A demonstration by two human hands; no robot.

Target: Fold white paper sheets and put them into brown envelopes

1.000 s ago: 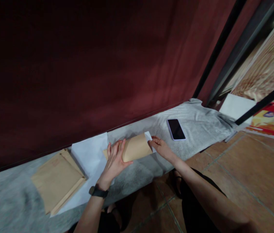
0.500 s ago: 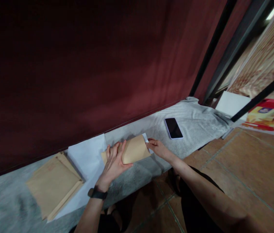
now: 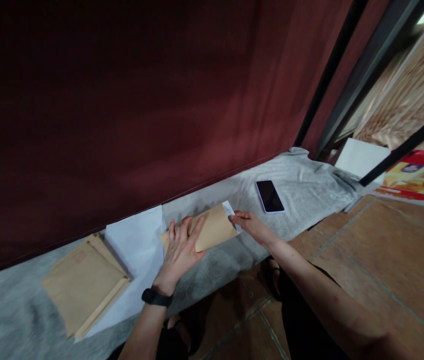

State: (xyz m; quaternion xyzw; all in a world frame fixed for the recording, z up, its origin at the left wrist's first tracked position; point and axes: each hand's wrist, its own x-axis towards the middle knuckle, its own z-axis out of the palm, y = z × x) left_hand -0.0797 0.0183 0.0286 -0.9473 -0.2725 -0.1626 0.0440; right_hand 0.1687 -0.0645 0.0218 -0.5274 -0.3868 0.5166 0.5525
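Note:
A tan paper envelope [image 3: 215,228] lies on the grey cloth, with folded white paper [image 3: 230,208] showing at its right end. My left hand [image 3: 182,248], wearing a black wristband, rests on the envelope's left part with its fingers stretched and spread. At the other end, my right hand [image 3: 251,225] pinches the white paper at the envelope's mouth; its fingertips are partly hidden. A stack of tan envelopes [image 3: 84,280] sits to the left, overlapping white paper sheets [image 3: 136,237] beside my left hand.
A phone [image 3: 270,196] lies face up to the right on the cloth-covered ledge [image 3: 309,172]. Dark red panel [image 3: 159,125] rises behind it. Black metal bars [image 3: 332,75], a white box [image 3: 360,157] and a red-yellow carton [image 3: 422,177] stand at the right, by the tiled floor [image 3: 392,250].
My right hand has drawn slightly rightward, and more white paper shows at the envelope's mouth. The envelope and my left hand have shifted a little to the right.

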